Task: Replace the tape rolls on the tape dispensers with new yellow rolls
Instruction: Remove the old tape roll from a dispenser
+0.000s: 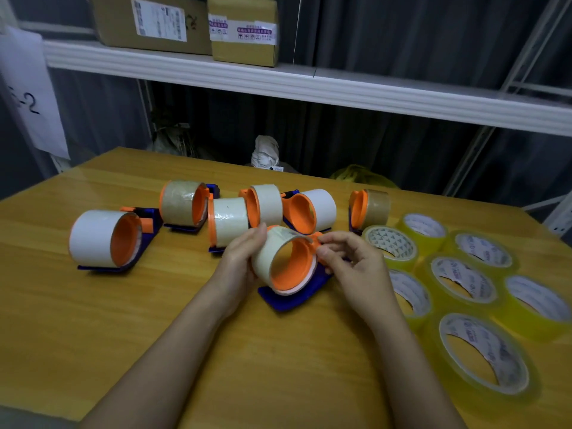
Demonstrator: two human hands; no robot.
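Now the person works on one dispenser at the centre of the frame, so the step in hand seems to be the removal of its old roll, a pale roll that sits on the orange hub above the blue base. The left hand grips this roll from its left side, with the fingers curled on the outer face. The right hand is at the right side of the hub, and its thumb and fingertips pinch something near the orange edge; I cannot tell if it is the tape end or a part of the frame.

By my judgement the next move calls for pulling the old roll off the hub toward the camera while the right hand keeps the dispenser steady, and then reaching for a new roll.

The yellow rolls lie flat in a group at the right of the frame, just beside the right hand. Six other dispensers, with pale or brown rolls, stand in a row behind, from the left to the centre right, on the wooden table. The one just behind the hands is very near, so it can be bumped. At the top, cardboard boxes stand on a white shelf.
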